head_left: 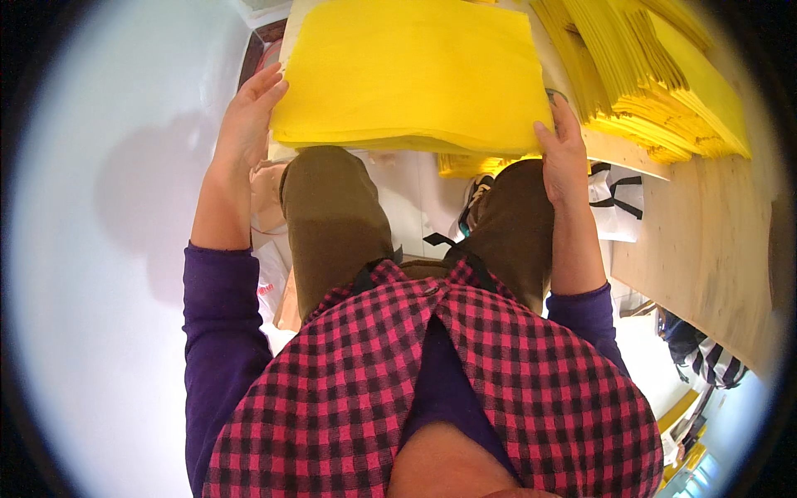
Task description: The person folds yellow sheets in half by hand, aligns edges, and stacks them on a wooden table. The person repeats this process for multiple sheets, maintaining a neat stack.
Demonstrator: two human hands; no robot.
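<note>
A stack of thin yellow sheets (407, 70), cloth-like with slightly uneven layered edges, lies flat in front of me above my knees. My left hand (251, 108) is at its left edge, thumb and fingers against the near left side. On the opposite edge, my right hand (562, 145) holds the near right corner, its thumb by the top sheet. The fingertips under or behind the edges are partly hidden.
Folded yellow pieces (664, 83) are piled on the wooden table (697, 241) at the right. More yellow pieces (473, 164) show low down past my knees. A white wall (100, 274) stands close on my left. A white bag with black straps (618, 199) is under the table's edge.
</note>
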